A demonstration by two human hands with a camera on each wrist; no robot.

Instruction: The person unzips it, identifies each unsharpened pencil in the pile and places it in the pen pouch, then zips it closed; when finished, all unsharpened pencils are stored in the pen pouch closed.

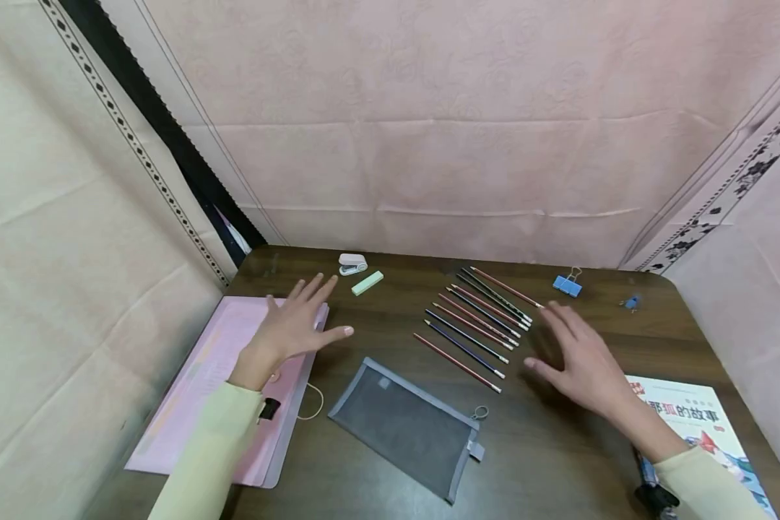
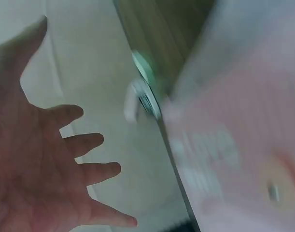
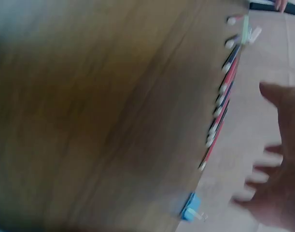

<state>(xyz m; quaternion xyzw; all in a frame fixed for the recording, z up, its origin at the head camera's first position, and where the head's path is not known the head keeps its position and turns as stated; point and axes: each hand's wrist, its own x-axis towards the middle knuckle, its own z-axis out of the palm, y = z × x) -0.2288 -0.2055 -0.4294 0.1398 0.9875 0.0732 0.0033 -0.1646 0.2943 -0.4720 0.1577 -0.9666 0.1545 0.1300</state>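
Mesh pouch (image 1: 406,426) empty; pencils (image 1: 477,325) beside

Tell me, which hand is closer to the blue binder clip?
The right hand. Its fingers end a little below and left of the blue binder clip, not touching it. The left hand is far across the table, over the pink folder.

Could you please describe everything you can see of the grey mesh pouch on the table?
The pouch is a flat, grey rectangle of see-through mesh with a solid grey border. It looks empty. A small ring pull hangs at its right corner, with a grey tab below. It lies at an angle on the dark wooden table, between both hands, and neither touches it.
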